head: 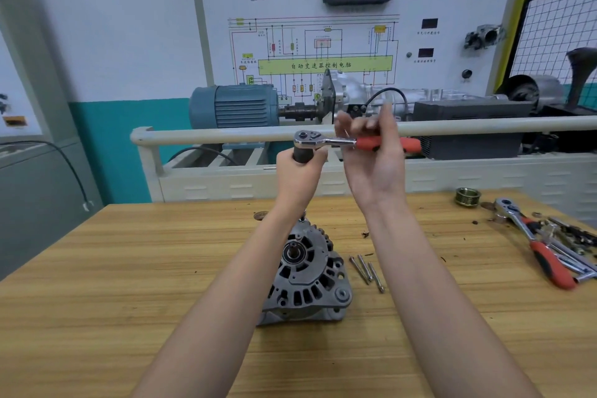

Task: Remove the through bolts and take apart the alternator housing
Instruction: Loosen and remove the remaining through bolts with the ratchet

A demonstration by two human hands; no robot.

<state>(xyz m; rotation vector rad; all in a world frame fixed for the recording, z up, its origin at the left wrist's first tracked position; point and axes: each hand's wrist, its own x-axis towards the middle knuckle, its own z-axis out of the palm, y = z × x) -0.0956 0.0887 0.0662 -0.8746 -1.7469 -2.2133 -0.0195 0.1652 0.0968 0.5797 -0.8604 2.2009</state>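
The grey alternator stands on the wooden bench, shaft end up, partly behind my left forearm. Three loose through bolts lie on the bench just right of it. Both hands are raised well above it. My left hand grips the dark socket under the head of a ratchet wrench. My right hand holds the wrench's red handle, fingers curled round it, with the handle end sticking out to the right. The lower end of the socket is hidden in my left fist.
A second red-handled ratchet and several loose tools and fasteners lie at the bench's right edge. A grooved pulley sits at the back right. Behind the bench stands a railed training rig with a blue motor.
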